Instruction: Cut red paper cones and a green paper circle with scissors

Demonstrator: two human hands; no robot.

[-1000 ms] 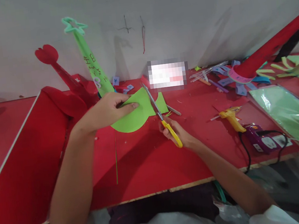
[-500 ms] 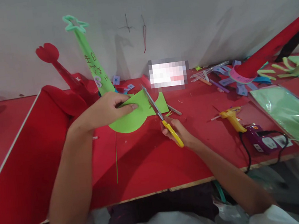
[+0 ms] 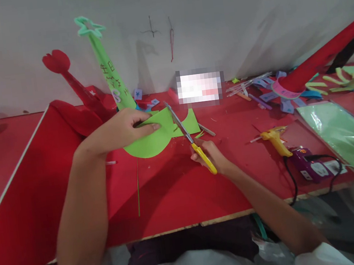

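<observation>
Between its thumb and fingers, my left hand (image 3: 131,127) holds a light green sheet (image 3: 149,146) with a rounded lower edge. My right hand (image 3: 210,154) grips yellow-handled scissors (image 3: 204,157), whose blades point up and to the left across the sheet's right edge. Beyond the blades lies a green offcut (image 3: 192,124) with a curved notch. Small green trimmings (image 3: 199,134) rest near the scissors. A thin green strip (image 3: 138,189) lies on the red table below the sheet.
A tall green cone (image 3: 113,75) with a star top and a red cone (image 3: 74,82) stand at the back left. To the right are a yellow glue gun (image 3: 276,139), a purple box (image 3: 306,164) with a black cord, and a pack of green sheets (image 3: 341,133). A red panel (image 3: 35,188) rises at left.
My left hand and the green sheet have shifted slightly left, away from the offcut. The scissor tips have moved a little left too, while my right hand is nearly still.
</observation>
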